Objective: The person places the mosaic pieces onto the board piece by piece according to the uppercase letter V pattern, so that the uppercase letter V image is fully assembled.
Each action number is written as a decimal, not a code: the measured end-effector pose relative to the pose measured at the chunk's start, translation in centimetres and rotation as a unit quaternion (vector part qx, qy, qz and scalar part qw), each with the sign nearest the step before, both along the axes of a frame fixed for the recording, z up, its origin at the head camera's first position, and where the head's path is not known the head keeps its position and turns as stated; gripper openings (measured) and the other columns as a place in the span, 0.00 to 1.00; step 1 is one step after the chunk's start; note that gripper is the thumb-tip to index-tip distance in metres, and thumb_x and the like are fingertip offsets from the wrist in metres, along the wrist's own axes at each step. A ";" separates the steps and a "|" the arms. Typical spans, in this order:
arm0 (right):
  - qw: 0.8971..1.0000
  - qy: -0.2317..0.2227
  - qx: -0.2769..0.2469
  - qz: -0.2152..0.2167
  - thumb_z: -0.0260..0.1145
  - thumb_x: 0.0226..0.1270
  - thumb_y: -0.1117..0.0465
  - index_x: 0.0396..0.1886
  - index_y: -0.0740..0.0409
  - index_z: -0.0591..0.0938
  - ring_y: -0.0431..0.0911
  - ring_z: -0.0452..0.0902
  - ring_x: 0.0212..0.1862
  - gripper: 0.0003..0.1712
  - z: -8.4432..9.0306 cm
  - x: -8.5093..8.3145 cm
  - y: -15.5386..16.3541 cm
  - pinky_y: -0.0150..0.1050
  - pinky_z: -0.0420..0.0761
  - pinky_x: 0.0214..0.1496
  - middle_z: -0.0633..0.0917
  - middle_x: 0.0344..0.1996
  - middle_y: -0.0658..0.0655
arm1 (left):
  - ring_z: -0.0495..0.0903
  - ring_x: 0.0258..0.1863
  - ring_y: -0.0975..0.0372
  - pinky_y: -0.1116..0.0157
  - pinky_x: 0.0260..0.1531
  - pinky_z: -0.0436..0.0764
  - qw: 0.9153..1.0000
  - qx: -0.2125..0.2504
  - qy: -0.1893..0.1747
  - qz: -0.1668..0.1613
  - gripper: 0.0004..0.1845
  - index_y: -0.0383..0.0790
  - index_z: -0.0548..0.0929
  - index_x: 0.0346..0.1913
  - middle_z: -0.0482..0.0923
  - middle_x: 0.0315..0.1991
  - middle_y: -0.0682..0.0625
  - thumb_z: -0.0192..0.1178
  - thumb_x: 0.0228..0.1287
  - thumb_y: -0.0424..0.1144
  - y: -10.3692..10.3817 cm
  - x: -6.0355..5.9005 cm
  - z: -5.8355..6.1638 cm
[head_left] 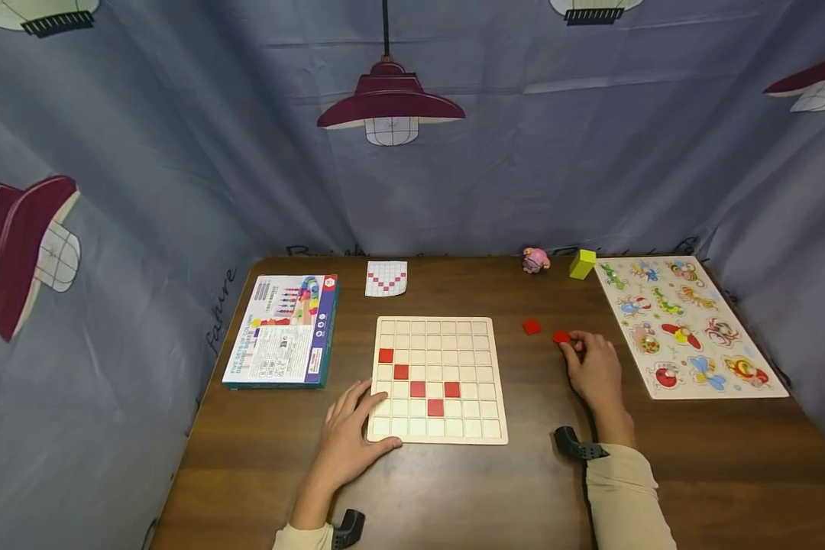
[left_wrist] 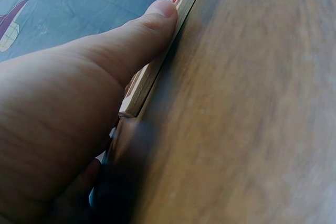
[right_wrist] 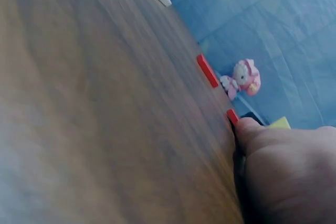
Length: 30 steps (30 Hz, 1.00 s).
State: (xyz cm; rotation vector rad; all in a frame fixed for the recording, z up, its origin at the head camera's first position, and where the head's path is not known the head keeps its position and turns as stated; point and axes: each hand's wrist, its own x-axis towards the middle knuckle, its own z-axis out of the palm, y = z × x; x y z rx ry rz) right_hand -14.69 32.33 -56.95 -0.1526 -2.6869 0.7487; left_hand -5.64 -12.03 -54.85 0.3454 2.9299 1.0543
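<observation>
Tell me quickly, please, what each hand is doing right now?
Left hand: open, resting on the grid board corner.
Right hand: fingertips pinching a red tile on the table.

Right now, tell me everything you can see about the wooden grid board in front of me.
The wooden grid board is a pale, square tray lying flat on the brown table, divided into small square cells. Five red tiles sit in it, forming a partial V. The left hand rests on its near left corner, thumb along the edge. The right hand is apart from it.
</observation>
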 end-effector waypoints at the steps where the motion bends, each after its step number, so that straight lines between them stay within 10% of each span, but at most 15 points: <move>1: 1.000 0.007 -0.001 0.003 0.67 0.72 0.60 0.51 0.70 0.81 0.65 0.74 0.44 0.17 -0.2 0.2 -0.2 0.60 0.71 0.50 0.79 0.34 0.65 | 0.62 0.76 0.47 0.40 0.71 0.60 1.000 0.000 0.001 0.001 0.42 0.54 0.79 0.66 0.66 0.76 0.47 0.76 0.47 0.64 -0.1 0.1 -0.1; 9: 0.997 0.058 -0.045 0.021 0.69 0.67 0.67 0.51 0.72 0.81 0.67 0.73 0.46 0.17 -0.2 1.6 -1.6 0.60 0.69 0.52 0.79 0.36 0.70 | 0.61 0.77 0.48 0.40 0.72 0.61 1.000 -0.004 -0.007 -0.005 0.42 0.55 0.78 0.67 0.65 0.76 0.47 0.76 0.48 0.65 0.0 0.1 -0.2; 18: 0.985 0.116 -0.074 0.100 0.77 0.56 0.71 0.45 0.68 0.84 0.46 0.67 0.37 0.16 -0.2 2.3 -5.4 0.35 0.64 0.40 0.76 0.28 0.58 | 0.61 0.77 0.47 0.41 0.72 0.60 1.000 -0.001 -0.011 0.001 0.42 0.53 0.79 0.66 0.65 0.76 0.46 0.77 0.47 0.64 -0.2 0.1 0.1; 30: 0.972 0.050 -0.079 0.216 0.78 0.59 0.62 0.44 0.57 0.87 0.37 0.62 0.35 0.14 0.4 3.2 -11.1 0.31 0.59 0.38 0.74 0.26 0.48 | 0.61 0.77 0.47 0.40 0.71 0.61 1.000 -0.003 -0.010 0.000 0.42 0.54 0.79 0.67 0.65 0.76 0.46 0.76 0.48 0.65 0.0 0.0 0.0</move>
